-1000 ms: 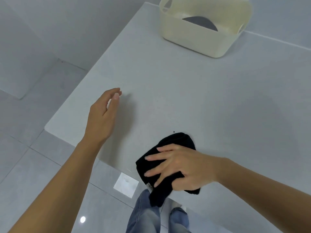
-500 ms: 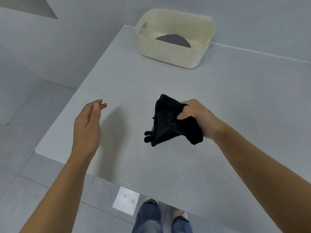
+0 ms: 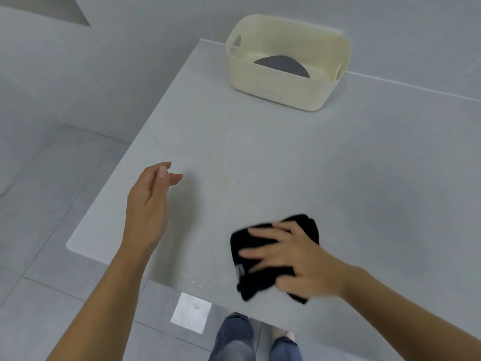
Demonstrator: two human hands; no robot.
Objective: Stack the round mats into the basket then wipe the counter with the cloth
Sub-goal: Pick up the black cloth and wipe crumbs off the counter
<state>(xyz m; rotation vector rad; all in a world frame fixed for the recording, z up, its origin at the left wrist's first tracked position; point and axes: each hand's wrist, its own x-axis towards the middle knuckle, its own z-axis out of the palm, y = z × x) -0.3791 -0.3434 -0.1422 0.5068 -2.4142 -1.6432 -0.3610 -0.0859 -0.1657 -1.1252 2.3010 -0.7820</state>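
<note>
The right hand (image 3: 294, 259) lies flat on the black cloth (image 3: 263, 256), fingers spread wide and pointing leftward, palm pressing the fabric down onto the desk (image 3: 260, 165). It does not grip the cloth; it rests on top of it with the fingers splayed. The cloth is bunched and folded, its edges showing above, left of and below the hand, and it sits close to the near edge of the desk. Hand and cloth are slightly blurred.

The left hand (image 3: 149, 204) hovers to the left of the cloth, well apart from it, over the near left part of the desk. It holds nothing: the fingers are loosely extended and slightly curled, the thumb close to the forefinger, the palm turned inward toward the cloth. Whether it touches the desk surface cannot be told.

Far beyond the cloth, at the back of the desk near the wall, stands the cream basket (image 3: 283, 84), with cut-out handles at its ends. Inside it lie the round mats (image 3: 282, 64), dark grey, only the upper part visible over the near wall of the basket; how many are stacked cannot be told.

Below the cloth, past the desk's near edge, the person's jeans (image 3: 231, 337) show above a grey tiled floor (image 3: 39, 230).
</note>
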